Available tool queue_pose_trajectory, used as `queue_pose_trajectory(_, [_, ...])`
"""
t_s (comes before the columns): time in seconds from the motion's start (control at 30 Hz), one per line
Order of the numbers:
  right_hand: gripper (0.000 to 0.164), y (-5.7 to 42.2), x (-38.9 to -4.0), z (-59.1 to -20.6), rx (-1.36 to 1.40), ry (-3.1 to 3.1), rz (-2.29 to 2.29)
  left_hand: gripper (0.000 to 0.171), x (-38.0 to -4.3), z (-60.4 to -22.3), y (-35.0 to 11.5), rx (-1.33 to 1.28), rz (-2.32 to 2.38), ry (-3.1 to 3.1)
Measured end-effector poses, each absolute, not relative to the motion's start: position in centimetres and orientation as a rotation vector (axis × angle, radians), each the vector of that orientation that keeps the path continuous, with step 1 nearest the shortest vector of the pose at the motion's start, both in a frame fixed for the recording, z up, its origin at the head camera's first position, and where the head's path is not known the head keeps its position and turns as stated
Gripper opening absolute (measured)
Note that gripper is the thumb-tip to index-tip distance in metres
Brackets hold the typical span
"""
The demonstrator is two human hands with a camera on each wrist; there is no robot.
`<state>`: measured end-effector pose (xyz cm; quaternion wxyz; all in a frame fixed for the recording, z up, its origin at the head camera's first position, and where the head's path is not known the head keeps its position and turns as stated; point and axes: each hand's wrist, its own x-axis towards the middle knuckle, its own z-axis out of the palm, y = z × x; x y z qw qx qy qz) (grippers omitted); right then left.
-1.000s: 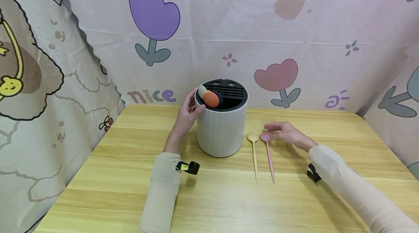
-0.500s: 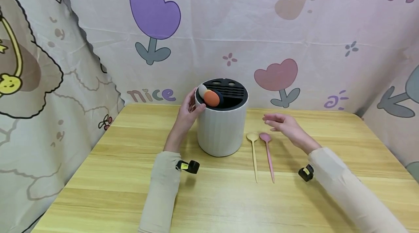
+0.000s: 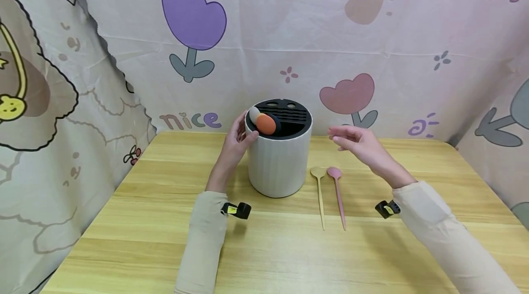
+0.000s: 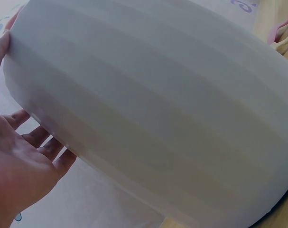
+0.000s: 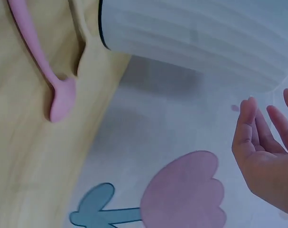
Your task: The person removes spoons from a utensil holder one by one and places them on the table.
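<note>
A white ribbed utensil holder (image 3: 278, 170) with a black slotted lid stands upright on the table. My left hand (image 3: 234, 145) holds its left side near the rim, thumb in front and fingers behind. Out of the lid's opening stick an orange utensil head (image 3: 266, 124), a light grey one (image 3: 254, 113) and a dark one partly hidden behind the orange. My right hand (image 3: 363, 147) hovers to the right of the holder with loosely bent fingers and nothing in it. Below it on the table, side by side, lie a pale yellow spoon (image 3: 318, 172) and a pink spoon (image 3: 334, 173).
The wooden table (image 3: 165, 239) ends at the back against a fabric backdrop (image 3: 264, 18) printed with flowers. Another printed cloth (image 3: 95, 115) hangs along the left side. The spoons' handles point toward the front edge.
My right hand has risen from beside the pink spoon's bowl to about the height of the holder's upper part. The left hand, holder and both spoons stay where they were.
</note>
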<state>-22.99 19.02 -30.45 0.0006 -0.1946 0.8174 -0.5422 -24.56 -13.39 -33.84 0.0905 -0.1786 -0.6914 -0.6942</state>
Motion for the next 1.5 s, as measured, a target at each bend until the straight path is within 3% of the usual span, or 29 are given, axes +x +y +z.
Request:
queue_pose_trajectory(0.17, [0.039, 18.6, -22.5, -29.4, -0.629, 2.593, -1.707, 0.096, -24.5, -33.7, -13.5, -0.530, -2.063, -2.081])
queue_pose_trajectory(0.47, [0.039, 17.3, -21.7, -27.3, -0.747, 2.614, -1.663, 0.073, -24.3, -33.1, -13.8, -0.500, -2.032, -2.184])
queue_pose_trajectory(1.5, [0.039, 10.0, -22.6, -23.9, -0.769, 2.365, -1.637, 0.075, -24.0, -32.8, -13.8, -0.516, -2.012, -2.214])
